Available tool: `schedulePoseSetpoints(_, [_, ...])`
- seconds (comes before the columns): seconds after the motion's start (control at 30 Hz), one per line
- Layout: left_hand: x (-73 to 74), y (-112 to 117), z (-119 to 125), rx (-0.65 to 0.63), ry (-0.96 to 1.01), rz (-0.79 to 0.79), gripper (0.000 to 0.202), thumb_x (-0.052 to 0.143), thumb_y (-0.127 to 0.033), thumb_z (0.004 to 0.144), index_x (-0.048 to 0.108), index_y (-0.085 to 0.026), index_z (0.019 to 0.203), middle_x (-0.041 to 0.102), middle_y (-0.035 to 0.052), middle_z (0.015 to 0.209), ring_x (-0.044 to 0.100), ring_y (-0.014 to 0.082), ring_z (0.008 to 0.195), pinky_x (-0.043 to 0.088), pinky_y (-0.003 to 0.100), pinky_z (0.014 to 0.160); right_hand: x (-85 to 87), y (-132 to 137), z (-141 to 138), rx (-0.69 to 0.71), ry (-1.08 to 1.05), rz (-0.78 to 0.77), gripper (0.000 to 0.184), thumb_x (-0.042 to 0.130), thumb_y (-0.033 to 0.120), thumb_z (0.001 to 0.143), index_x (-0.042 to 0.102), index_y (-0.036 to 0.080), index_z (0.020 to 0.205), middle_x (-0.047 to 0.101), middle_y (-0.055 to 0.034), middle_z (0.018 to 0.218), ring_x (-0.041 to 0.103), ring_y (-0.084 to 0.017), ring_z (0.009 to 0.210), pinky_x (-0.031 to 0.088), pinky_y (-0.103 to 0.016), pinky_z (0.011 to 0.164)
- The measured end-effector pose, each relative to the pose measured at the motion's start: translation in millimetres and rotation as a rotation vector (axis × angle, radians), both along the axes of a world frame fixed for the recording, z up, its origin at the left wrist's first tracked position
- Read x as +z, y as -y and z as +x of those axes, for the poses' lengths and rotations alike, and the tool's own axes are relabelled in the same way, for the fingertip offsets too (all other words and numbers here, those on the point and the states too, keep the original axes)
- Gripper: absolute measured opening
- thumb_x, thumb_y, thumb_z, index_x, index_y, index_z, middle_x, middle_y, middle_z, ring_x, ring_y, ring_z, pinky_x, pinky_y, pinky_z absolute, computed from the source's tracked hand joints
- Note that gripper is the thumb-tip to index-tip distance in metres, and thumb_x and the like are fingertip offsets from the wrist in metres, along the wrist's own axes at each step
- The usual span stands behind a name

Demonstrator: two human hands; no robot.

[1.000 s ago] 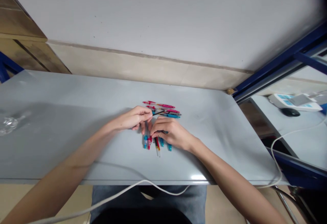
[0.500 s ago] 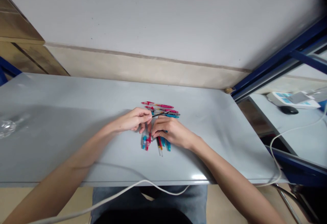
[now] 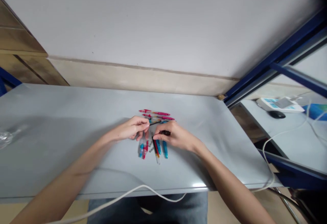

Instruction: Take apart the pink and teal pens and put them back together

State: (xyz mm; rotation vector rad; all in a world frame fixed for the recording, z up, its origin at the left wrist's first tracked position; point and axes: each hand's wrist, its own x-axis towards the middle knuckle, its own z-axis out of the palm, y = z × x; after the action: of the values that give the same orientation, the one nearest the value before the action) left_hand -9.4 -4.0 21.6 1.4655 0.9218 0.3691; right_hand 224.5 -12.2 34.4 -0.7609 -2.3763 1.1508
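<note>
My left hand pinches one end of a thin black pen refill, which points right toward my other hand. My right hand has its fingertips pressed together just above the loose pen parts; what they hold, if anything, is hidden. Below it lie several refills with red, black and amber ink, beside blue pen barrels. Clear barrel pieces with a blue clip and a red clip rest below my left hand. Behind my hands are two pink pens, with blue pen parts partly covered.
The grey table stands against the wall. Crumpled clear plastic lies at its left edge. A white cable crosses at the front. On the right, beyond a blue frame, are a black mouse and a white device.
The camera view has shifted, so the table sits lower. My right hand's fingertips have lifted slightly off the refills, showing more of them. My left hand still pinches the black refill.
</note>
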Motion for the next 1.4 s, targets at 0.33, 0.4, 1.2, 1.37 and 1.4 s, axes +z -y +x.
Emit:
schedulePoseSetpoints(0.33, [9.8, 2, -8, 0.032, 0.152, -0.053, 0.04, 0.059, -0.051, 0.094, 0.045, -0.019, 0.075, 0.047, -0.0028, 0.069, 0.032, 0.0054, 0.05, 0.016, 0.019, 0.044, -10.5, 36, 22, -0.672, 0.369, 0.091, 0.014, 0.048, 0.013, 0.095, 0.06, 0.018, 0.091, 0.058, 0.0004, 0.067, 0.046, -0.013, 0.055, 0.031, -0.027, 0.058])
schedulePoseSetpoints(0.4, [8.8, 1, -10, 0.071, 0.188, -0.064, 0.039, 0.059, -0.05, 0.094, 0.043, -0.019, 0.076, 0.041, -0.0046, 0.068, 0.026, 0.0047, 0.049, 0.014, 0.019, 0.043, -8.7, 40, 18, -0.659, 0.437, 0.124, 0.014, 0.049, 0.011, 0.093, 0.06, 0.018, 0.088, 0.062, -0.0027, 0.073, 0.049, -0.014, 0.059, 0.032, -0.027, 0.059])
schedulePoseSetpoints(1.2, [1.3, 4, 10, 0.234, 0.289, -0.066, 0.038, 0.062, -0.053, 0.093, 0.058, -0.015, 0.09, 0.04, -0.0059, 0.065, 0.028, 0.0039, 0.048, 0.02, 0.015, 0.042, -9.4, -24, -18, -0.496, -0.7, -0.468, 0.035, 0.067, 0.052, 0.091, 0.066, 0.017, 0.09, 0.066, -0.0017, 0.071, 0.061, -0.013, 0.058, 0.044, -0.021, 0.044])
schedulePoseSetpoints(1.37, [-5.9, -1, 15, 0.594, 0.457, 0.002, 0.035, 0.066, -0.04, 0.09, 0.052, -0.024, 0.117, 0.047, -0.0055, 0.074, 0.043, 0.007, 0.057, 0.037, 0.016, 0.049, -10.6, -42, 13, -0.737, -0.62, -0.253, 0.038, 0.062, 0.055, 0.094, 0.064, 0.018, 0.087, 0.055, 0.0029, 0.064, 0.038, -0.007, 0.046, 0.026, -0.021, 0.04])
schedulePoseSetpoints(1.4, [-7.2, -2, 15, 0.649, 0.483, 0.015, 0.035, 0.067, -0.037, 0.089, 0.05, -0.025, 0.116, 0.047, -0.0061, 0.073, 0.044, 0.0072, 0.057, 0.038, 0.016, 0.05, -10.1, -42, 17, -0.729, -0.612, -0.278, 0.039, 0.061, 0.056, 0.094, 0.064, 0.018, 0.086, 0.053, 0.0035, 0.064, 0.036, -0.006, 0.046, 0.024, -0.021, 0.041])
